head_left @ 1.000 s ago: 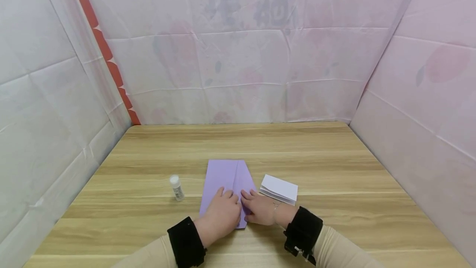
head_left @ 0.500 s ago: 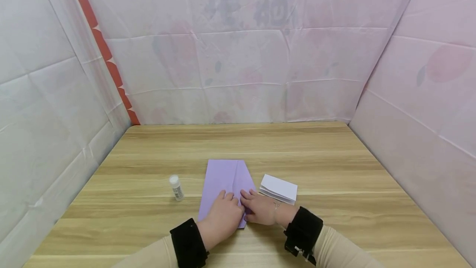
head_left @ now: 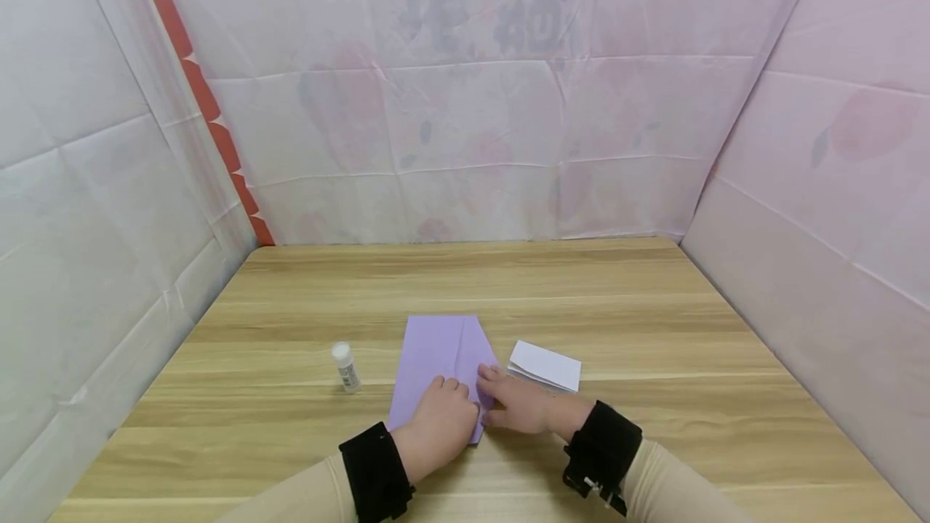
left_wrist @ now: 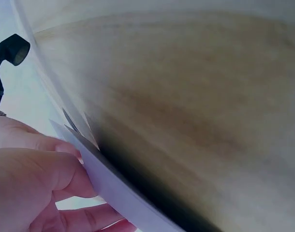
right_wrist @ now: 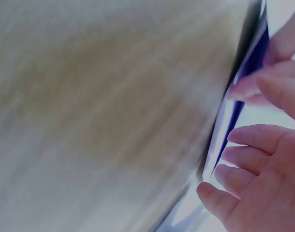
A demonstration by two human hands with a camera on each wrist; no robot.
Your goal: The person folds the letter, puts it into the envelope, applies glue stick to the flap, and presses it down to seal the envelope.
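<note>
Paper, lilac and part-folded, lies flat on the table, and we've got both hands on its near end. Left hand presses it down with loosely curled fingers; right hand nips the near right edge, fingertips tucked at the fold (wrist views show the thin sheet edge-on). We judge it light, limp, easily creased, best taken by an edge or corner. Left of the paper stands a glue stick; right of it, a white booklet. Smooth wood underneath, pale sheeting walling us in.
</note>
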